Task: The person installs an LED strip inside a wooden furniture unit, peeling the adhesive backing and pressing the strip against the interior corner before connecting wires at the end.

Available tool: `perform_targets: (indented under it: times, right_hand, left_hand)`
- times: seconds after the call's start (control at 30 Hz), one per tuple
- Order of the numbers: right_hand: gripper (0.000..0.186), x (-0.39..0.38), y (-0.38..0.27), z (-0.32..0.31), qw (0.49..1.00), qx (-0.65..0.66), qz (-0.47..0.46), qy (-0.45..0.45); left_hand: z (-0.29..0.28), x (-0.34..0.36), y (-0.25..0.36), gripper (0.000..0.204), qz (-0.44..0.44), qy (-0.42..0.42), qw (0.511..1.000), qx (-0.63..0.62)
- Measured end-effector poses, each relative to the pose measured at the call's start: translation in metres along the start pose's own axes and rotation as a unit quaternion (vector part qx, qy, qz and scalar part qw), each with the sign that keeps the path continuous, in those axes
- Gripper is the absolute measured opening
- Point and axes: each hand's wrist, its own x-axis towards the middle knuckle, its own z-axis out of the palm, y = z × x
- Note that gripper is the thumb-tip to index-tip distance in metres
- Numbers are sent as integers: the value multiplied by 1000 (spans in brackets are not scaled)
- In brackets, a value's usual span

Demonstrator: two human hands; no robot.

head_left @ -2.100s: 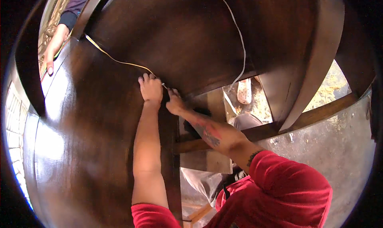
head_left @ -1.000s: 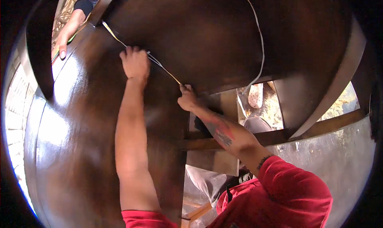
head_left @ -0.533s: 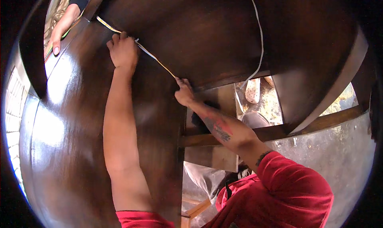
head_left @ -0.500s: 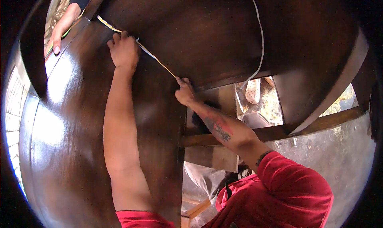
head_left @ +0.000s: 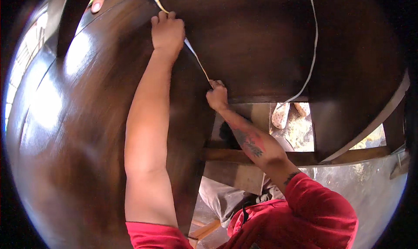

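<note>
Dark panel [head_left: 102,114], left hand [head_left: 168,32] outstretched

I see dark, smooth wood in the big panel [head_left: 104,131] filling the left and centre of the frame; its varnish-like coat is glossy, throwing white glare at the left edge and turning duller toward the top. The thin strip [head_left: 191,48] I have at upper centre looks like smooth plastic with a faint sheen. The pale cord [head_left: 314,44] at upper right is matt; I can't tell its material. My red shirt [head_left: 300,223], lower right, is soft matt cloth, and my greyish trousers [head_left: 224,199] are creased cloth. The floor [head_left: 352,177] at right looks hard, worn and blotchy, like concrete.
</note>
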Motion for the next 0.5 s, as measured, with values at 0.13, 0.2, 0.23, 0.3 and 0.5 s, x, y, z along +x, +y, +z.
perform_targets:
  times: [0.13,0.2,0.23,0.3,0.5]
  right_hand:
    - [54,3,-6,2,989,-24,-137,47]
    - [55,0,-8,1,988,1,-142,52]
    - [57,-2,-10,1,988,29,-142,59]
    - [58,-2,-10,2,985,13,-159,60]
    - [63,3,-33,-2,993,-5,-118,5]
  left_hand:
    - [5,-3,-5,16,7,45,998,-42]
    - [6,-2,-3,16,8,53,998,-37]
    - [6,-3,-4,16,10,70,997,-30]
    - [3,-2,-4,16,-2,51,998,-26]
    - [-4,2,-4,16,-16,9,1000,-22]
